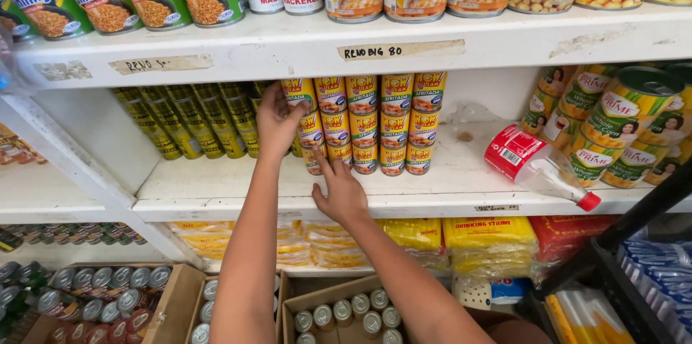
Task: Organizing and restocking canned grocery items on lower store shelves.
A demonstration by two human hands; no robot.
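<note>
Cardboard boxes of silver-topped cans [346,315] sit lowest and nearest, under the person's two forearms. Reaching up from there, the left hand [276,122] lies flat against the left side of the stacked small red-and-yellow cans [364,124], fingers spread and gripping nothing, steadying the upper tiers. The right hand [340,193] hovers at the bottom row, fingers splayed open, index fingertip touching a lower can, nothing held. A judgement: to square this block well, the left palm should brace the column while the right nudges low cans gently, since the three-high stacks could topple forward. Those cans stand mid-shelf on a white painted shelf [216,189], worn and chipped. Right of them a clear bottle with a red label [537,164] lies on its side, beside taller green-labelled cans [620,128].
</note>
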